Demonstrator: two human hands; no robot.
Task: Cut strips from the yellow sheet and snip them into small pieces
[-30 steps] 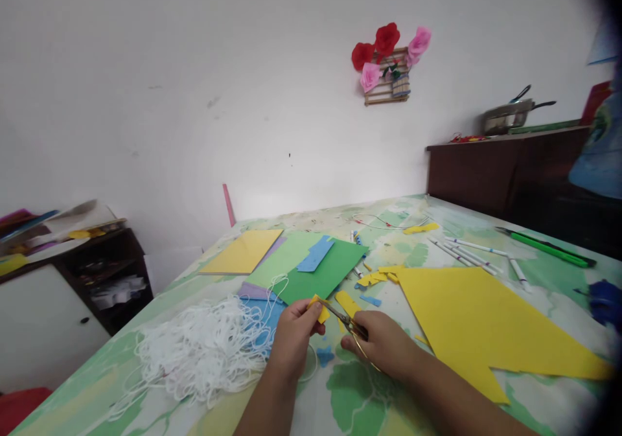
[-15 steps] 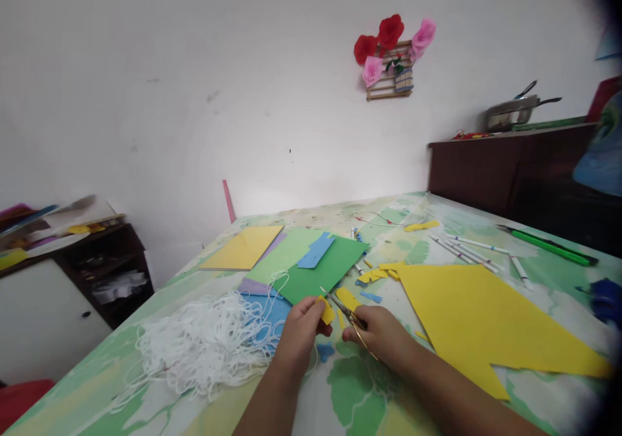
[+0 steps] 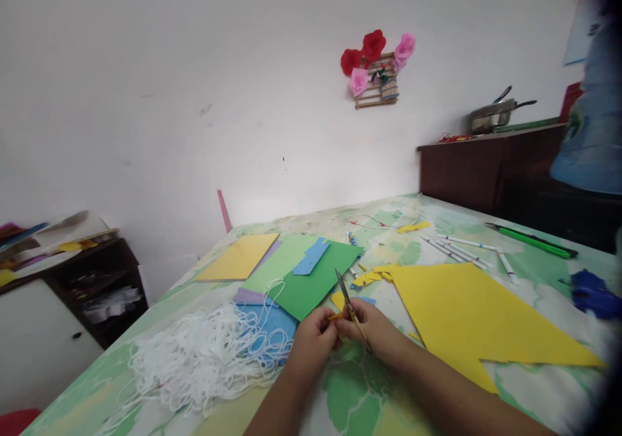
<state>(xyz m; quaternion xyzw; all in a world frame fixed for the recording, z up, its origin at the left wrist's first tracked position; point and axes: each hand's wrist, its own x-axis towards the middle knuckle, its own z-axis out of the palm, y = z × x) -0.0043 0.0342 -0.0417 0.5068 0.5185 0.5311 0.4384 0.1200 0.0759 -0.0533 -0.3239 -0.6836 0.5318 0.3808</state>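
Observation:
My left hand [image 3: 315, 345] pinches a small yellow foam piece [image 3: 335, 317], mostly covered by the fingers. Touching or nearly touching it, my right hand [image 3: 372, 329] holds a pair of scissors [image 3: 344, 288] with the blades pointing up and away; they look closed. Whether the right fingertips also grip the yellow piece I cannot tell. Just beyond the hands lie a green sheet [image 3: 323, 280] with a blue strip [image 3: 311, 258] on it, and yellow scraps [image 3: 372, 276]. A large cut yellow sheet [image 3: 466, 306] lies to the right of my right hand.
A tangled heap of white string [image 3: 194, 358] lies left of my hands, partly over a blue sheet [image 3: 272, 326]. White markers [image 3: 457, 248], a green cutter [image 3: 534, 240] and a dark blue item [image 3: 595, 293] are at the right. A yellow sheet [image 3: 238, 256] lies farther back.
The scissors have swung away from the yellow piece to point upward. My hands have come together, and the yellow piece has turned and is more hidden. The view has shifted slightly right.

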